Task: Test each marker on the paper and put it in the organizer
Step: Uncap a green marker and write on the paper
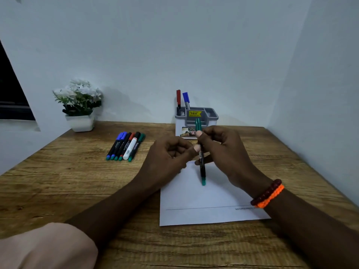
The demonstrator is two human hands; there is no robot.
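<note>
Green marker (202,167) above paper (196,199), gripped at cap end by right hand (223,152), barrel pinched by left hand (171,154) — likely uncapping for test. Organizer (196,121) behind — two markers in.

Green marker (202,167): black barrel, green cap end up, green butt end down, near upright, slightly tilted; pinched at upper barrel between both hands' fingertips, lower end hanging below grip, over paper (196,199).
Paper: white sheet, flat on desk beneath grip, printed line near close edge.
Organizer (196,118): grey-and-white, yellow sticker, just beyond grip; red marker (178,100) and blue marker (186,100) upright in its left rear compartment.
Six loose markers (126,145): side-by-side row, well left of grip.
</note>
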